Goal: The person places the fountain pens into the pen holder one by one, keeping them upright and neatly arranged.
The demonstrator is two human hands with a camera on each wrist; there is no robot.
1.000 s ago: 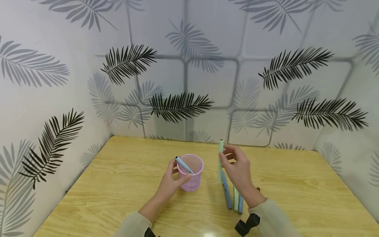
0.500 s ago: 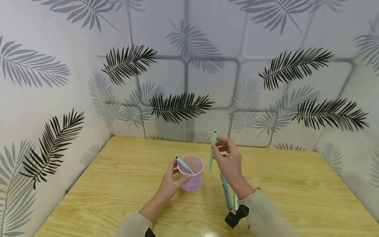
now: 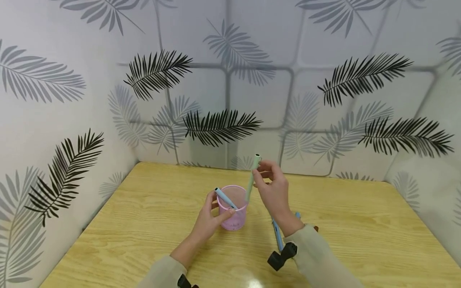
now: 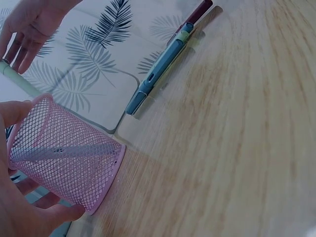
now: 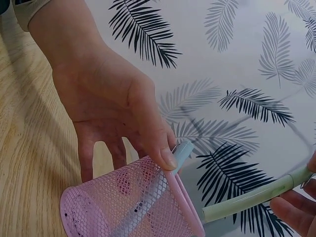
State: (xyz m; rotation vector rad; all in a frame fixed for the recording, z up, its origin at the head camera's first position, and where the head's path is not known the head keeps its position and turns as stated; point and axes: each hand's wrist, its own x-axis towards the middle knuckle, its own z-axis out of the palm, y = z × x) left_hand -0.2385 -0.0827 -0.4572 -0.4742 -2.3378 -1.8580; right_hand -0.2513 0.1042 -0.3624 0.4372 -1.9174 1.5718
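Observation:
A pink mesh pen cup (image 3: 233, 220) stands on the table, and my left hand (image 3: 209, 220) grips it, thumb at the rim and fingers round the far side. Inside leans a light blue pen (image 3: 225, 198), its capped end jutting over the rim; the mesh shows its lower part in the right wrist view. My right hand (image 3: 273, 186) pinches a pale green pen (image 3: 253, 178) near its top. That pen slants down to the left, its lower end right at the cup's right rim. In the right wrist view the green pen (image 5: 252, 197) lies close beside the cup's mouth.
Several pens lie on the wooden table (image 3: 162, 200) right of the cup, including a blue pen (image 3: 278, 236) partly behind my right forearm. A dark red end (image 4: 200, 11) shows among them in the left wrist view. A leaf-patterned wall (image 3: 252, 100) rises behind the table.
My right hand has carried the green pen up and leftward from above the loose pens to the cup's rim, tilting it. The left hand and cup stay in place.

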